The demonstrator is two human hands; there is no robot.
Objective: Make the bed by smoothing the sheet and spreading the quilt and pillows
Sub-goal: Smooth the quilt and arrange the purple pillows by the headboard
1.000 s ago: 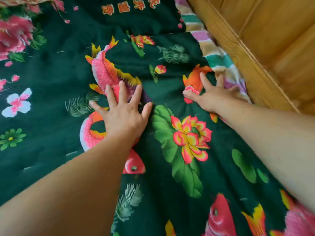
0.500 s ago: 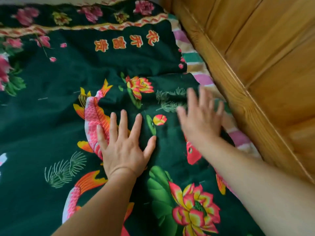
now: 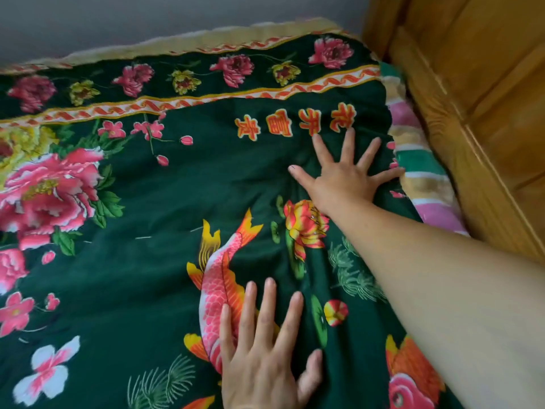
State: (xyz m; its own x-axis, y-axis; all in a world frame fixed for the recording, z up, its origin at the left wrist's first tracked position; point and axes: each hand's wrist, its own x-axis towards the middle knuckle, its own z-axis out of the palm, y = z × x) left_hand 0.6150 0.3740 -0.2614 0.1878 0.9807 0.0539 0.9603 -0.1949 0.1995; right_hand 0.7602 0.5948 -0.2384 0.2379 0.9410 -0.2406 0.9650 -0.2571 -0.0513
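A dark green quilt (image 3: 165, 219) printed with pink flowers, koi fish and orange characters covers the bed. My left hand (image 3: 265, 358) lies flat on it at the bottom centre, fingers straight, over a pink koi. My right hand (image 3: 345, 175) presses flat farther up near the quilt's right edge, fingers spread wide, just below the orange characters. A striped pink, green and yellow sheet (image 3: 424, 178) shows in a strip beyond the quilt's right edge. No pillow is in view.
A wooden bed frame panel (image 3: 477, 119) rises along the right side, close to the striped sheet. A grey wall (image 3: 147, 19) runs behind the quilt's far yellow-trimmed edge.
My right hand has slid up the quilt toward the far right corner and spread its fingers. My left hand stays flat on the koi. The view has tilted up, showing the far edge.
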